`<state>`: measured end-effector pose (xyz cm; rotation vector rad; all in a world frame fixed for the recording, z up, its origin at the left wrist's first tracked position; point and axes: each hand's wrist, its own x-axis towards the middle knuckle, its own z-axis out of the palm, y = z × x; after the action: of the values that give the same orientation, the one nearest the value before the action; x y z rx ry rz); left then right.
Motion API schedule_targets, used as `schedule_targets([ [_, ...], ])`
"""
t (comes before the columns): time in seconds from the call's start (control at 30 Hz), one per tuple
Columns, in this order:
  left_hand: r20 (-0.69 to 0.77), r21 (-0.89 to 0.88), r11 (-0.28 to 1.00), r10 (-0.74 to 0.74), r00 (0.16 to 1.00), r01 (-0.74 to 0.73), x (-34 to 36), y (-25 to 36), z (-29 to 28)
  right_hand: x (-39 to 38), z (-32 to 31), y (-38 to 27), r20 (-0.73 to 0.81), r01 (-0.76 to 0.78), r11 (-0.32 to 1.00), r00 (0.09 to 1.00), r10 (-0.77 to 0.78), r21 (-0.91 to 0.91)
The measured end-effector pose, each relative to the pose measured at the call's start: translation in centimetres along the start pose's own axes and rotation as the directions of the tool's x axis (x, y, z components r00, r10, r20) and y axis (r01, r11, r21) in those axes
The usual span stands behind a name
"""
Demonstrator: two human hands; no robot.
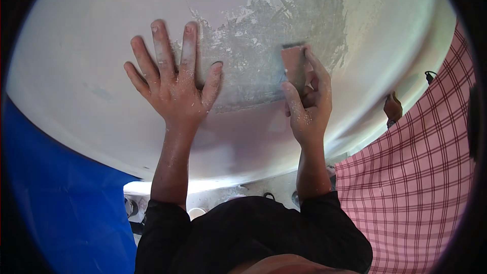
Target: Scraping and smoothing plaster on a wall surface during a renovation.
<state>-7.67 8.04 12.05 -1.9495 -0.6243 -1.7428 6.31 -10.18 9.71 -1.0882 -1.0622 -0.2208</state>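
My left hand (175, 83) lies flat with spread fingers on a large, curved, whitish surface (81, 61). Its thumb reaches the left edge of a rough grey patch (264, 45) with flaky white borders. In my right hand (312, 101) is a small reddish-brown rectangular piece (294, 61) that looks like folded sandpaper, pinched between thumb and fingers. The piece is over the right part of the grey patch, its top edge dark. Whether it presses on the surface I cannot tell. Pale dust coats both hands.
Blue sheeting (61, 198) stands at the left. A pink checked cloth (406, 187) fills the right side, with a brown shape (392, 109) I cannot make out at its edge. Below the surface's rim, a pale round container (196, 213) shows on the floor.
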Motion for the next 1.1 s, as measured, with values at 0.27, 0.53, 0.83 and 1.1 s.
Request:
schedule_targets([
  [0.27,-0.034,0.018,0.999,-0.037,0.999,0.038,-5.8,-1.3,0.4,5.4,0.5,-1.0,-0.033,0.338,0.86,0.925,-0.378,-0.383],
  [0.53,0.005,0.079,0.995,-0.063,0.998,0.063,-11.6,-1.9,-0.3,8.5,-3.6,-4.8,0.209,0.3,0.802,0.952,-0.222,-0.516],
  [0.83,-0.016,0.131,0.99,-0.042,0.999,0.043,-10.4,-0.6,-0.3,10.6,-5.3,-5.7,0.347,0.459,0.663,0.887,-0.304,-0.591],
  [1.1,-0.008,0.184,0.983,-0.02,1.0,0.021,-10.6,-0.6,-0.7,10.8,-6.5,-6.0,0.385,0.459,0.628,0.885,-0.262,-0.628],
])
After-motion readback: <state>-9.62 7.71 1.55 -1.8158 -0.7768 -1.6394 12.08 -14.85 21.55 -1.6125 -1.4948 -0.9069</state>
